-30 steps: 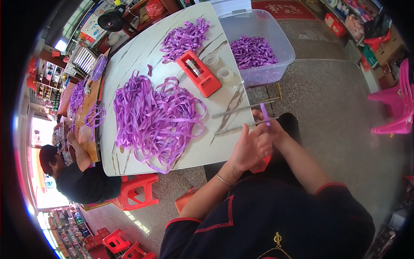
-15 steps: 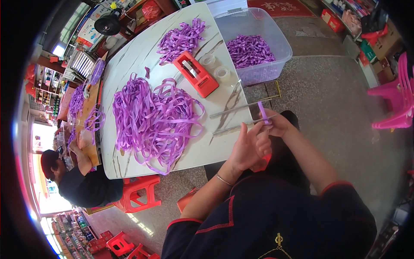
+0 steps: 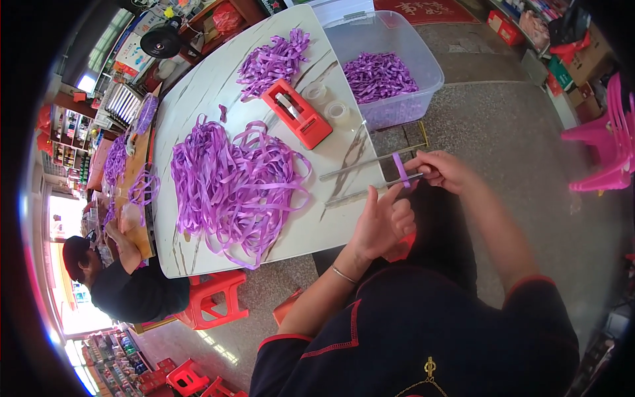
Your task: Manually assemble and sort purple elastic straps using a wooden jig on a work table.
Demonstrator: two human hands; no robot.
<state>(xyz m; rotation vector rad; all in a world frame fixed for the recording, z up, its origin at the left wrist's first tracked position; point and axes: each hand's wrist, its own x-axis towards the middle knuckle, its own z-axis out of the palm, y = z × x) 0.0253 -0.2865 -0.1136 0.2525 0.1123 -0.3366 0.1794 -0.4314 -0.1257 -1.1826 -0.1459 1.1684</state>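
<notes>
Two thin metal rods (image 3: pixel 350 196) stick out past the right edge of the white marbled table. A short band of purple ribbon (image 3: pixel 401 169) loops across both near their ends. My left hand (image 3: pixel 385 221) is beneath it, thumb raised and forefinger stretched to the band's lower end, the other fingers loosely curled. At the rod tips, right of the band, is my right hand (image 3: pixel 442 171), its forefinger pointing left and the rest bent in. Whatever its fingers hold, if anything, is hidden. A large tangle of purple ribbon (image 3: pixel 231 185) lies on the table to the left.
A red tape dispenser (image 3: pixel 296 114), clear tape rolls (image 3: pixel 337 111) and a smaller ribbon heap (image 3: pixel 274 63) sit farther back on the table (image 3: pixel 317 238). Beyond its right edge stands a clear plastic bin (image 3: pixel 403 112) of purple pieces. A person (image 3: pixel 132 284) works at the left.
My right hand has moved up and right, away from my left hand, to the rod tips. The left hand has barely moved, and the band still spans the rods.
</notes>
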